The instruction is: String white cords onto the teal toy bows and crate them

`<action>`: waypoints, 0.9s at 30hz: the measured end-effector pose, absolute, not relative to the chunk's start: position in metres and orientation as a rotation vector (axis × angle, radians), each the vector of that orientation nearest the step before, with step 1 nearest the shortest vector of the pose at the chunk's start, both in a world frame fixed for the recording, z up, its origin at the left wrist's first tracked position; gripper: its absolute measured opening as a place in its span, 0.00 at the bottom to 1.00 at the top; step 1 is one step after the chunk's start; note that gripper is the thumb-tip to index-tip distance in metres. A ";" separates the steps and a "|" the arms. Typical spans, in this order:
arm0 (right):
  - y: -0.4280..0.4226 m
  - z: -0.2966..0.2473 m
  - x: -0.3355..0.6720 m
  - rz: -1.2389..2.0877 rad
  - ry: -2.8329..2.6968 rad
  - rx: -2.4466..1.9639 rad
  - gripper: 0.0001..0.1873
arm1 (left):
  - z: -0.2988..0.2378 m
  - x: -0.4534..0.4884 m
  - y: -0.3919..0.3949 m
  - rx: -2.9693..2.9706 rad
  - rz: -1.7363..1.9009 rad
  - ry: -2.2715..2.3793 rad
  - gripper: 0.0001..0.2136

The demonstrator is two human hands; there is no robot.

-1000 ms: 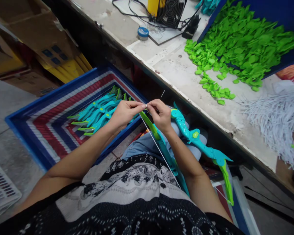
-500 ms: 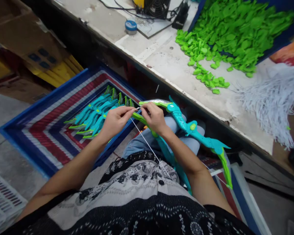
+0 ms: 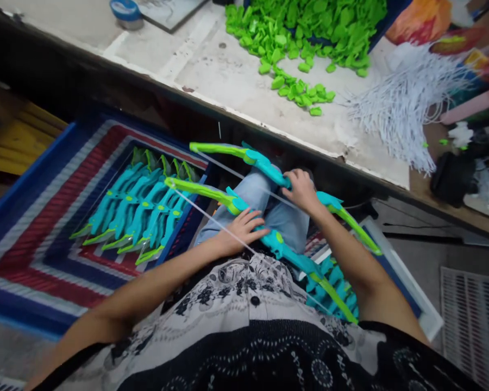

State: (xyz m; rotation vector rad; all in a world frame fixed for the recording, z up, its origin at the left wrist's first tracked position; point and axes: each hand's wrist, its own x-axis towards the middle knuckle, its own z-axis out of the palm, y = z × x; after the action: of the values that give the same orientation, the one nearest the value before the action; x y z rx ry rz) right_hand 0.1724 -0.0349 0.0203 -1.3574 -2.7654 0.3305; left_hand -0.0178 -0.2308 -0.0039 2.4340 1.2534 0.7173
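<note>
Two toy bows with teal middles, lime-green limbs and white strings lie across my lap. On the near bow (image 3: 277,244) rests my left hand (image 3: 241,233), its fingers stretched and apart, with the bow's string passing over the hand. My right hand (image 3: 302,190) has its fingers curled round the middle of the far bow (image 3: 264,164), whose grip is partly hidden by it. The far bow's string runs slack-free between its tips, part of it behind the hand and arm.
Left of my knees, a blue-rimmed crate (image 3: 28,320) with a striped lining holds several finished-looking bows (image 3: 136,201). More teal pieces (image 3: 334,288) lie in a white-edged box (image 3: 432,320) at right. The workbench (image 3: 212,81) carries green plastic pieces (image 3: 305,89) and white strings (image 3: 395,108).
Both hands have left the string end at the near limb's tip and moved apart onto the two bows. The bows now lie roughly side by side, and the view has shifted right.
</note>
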 end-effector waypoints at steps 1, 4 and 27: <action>-0.026 0.029 0.172 0.516 -2.776 -1.354 0.21 | -0.004 -0.009 -0.217 2.536 0.622 1.262 0.15; 0.003 0.052 0.175 1.257 -2.808 -1.186 0.20 | 0.000 0.002 -0.189 2.699 0.364 1.252 0.14; -0.006 0.097 0.237 0.382 -2.230 -1.313 0.15 | 0.036 -0.049 -0.139 2.233 0.122 1.782 0.18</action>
State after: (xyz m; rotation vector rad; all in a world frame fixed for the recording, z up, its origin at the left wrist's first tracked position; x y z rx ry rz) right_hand 0.2367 -0.0060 0.0970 -1.3126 -2.2296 0.3820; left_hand -0.0486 -0.1386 0.0363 2.2327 1.7818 0.1216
